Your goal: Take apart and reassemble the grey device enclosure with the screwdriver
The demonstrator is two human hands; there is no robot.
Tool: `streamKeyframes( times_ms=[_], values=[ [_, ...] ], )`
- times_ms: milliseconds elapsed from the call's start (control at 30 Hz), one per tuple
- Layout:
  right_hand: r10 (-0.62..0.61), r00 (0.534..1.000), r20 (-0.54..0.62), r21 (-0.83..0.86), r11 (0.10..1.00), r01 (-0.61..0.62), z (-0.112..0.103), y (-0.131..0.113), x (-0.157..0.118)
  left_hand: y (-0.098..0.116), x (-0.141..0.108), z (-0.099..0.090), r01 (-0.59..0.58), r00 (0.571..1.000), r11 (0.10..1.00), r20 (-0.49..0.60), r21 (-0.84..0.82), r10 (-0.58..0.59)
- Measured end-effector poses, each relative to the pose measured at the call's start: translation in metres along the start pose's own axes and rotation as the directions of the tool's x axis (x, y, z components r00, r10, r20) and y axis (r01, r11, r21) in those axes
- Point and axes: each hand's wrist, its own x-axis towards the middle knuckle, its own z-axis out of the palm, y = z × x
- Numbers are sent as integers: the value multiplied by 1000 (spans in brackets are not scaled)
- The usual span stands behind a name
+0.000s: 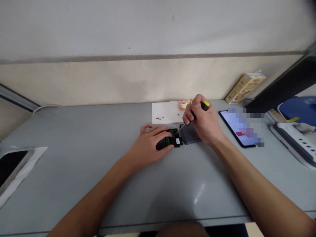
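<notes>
On the grey table [86,128], the left hand [150,144] clamps a small black device [172,141] – the right hand [203,118], closed around a screwdriver [204,105], angles its tip into it – and beyond lies white paper [160,110] with tiny dark screws [160,118] and an orange animal-face piece [185,105]

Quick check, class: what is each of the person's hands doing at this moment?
Left hand: closed around the black device.
Right hand: closed, gripping the screwdriver.
</notes>
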Motion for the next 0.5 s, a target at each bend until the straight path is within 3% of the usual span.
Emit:
streamKeyframes(
  times_ms=[367, 500],
  values=[
    [77, 993, 92, 112, 990, -87, 3, -12, -5, 0, 0, 1, 4, 1000, 1000, 5, 10, -4],
    [44, 998, 48, 69, 997, -47, 1, -3, -2, 0, -1, 1, -5, 1000, 1000, -3, 13, 5]
  ],
)
